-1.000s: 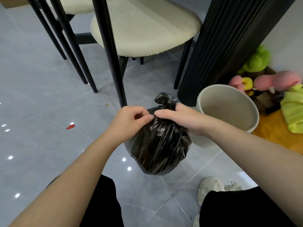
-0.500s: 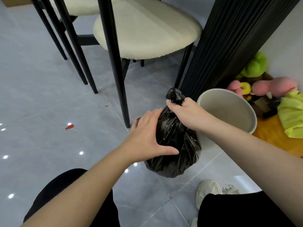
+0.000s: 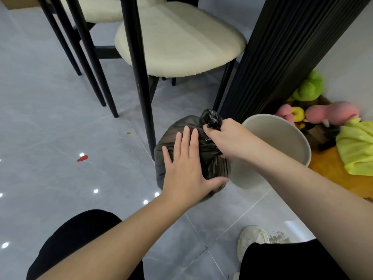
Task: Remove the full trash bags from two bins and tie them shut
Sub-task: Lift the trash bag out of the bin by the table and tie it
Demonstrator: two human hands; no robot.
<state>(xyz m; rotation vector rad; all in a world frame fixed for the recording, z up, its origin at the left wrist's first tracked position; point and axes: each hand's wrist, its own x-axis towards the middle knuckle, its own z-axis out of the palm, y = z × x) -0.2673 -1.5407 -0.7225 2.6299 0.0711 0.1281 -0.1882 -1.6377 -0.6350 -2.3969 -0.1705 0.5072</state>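
A full black trash bag (image 3: 211,158) stands on the grey tiled floor, just left of an empty cream bin (image 3: 282,138). Its gathered top sticks up as a crumpled knot. My right hand (image 3: 226,138) grips the bag's neck just under that knot. My left hand (image 3: 187,168) lies flat with straight fingers against the bag's near side, pressing on it. The bag touches the bin's wall. Only one bin is in view.
A black chair leg (image 3: 139,77) stands right behind the bag, under a cream chair seat (image 3: 177,41). A black ribbed column (image 3: 282,53) rises behind the bin. Plush toys (image 3: 323,112) and a yellow cloth (image 3: 355,146) lie at right. My shoe (image 3: 252,239) is at bottom right.
My left hand let go of the bag's top and now presses flat on its side. My right hand took the neck alone. The view has shifted closer to the bag.
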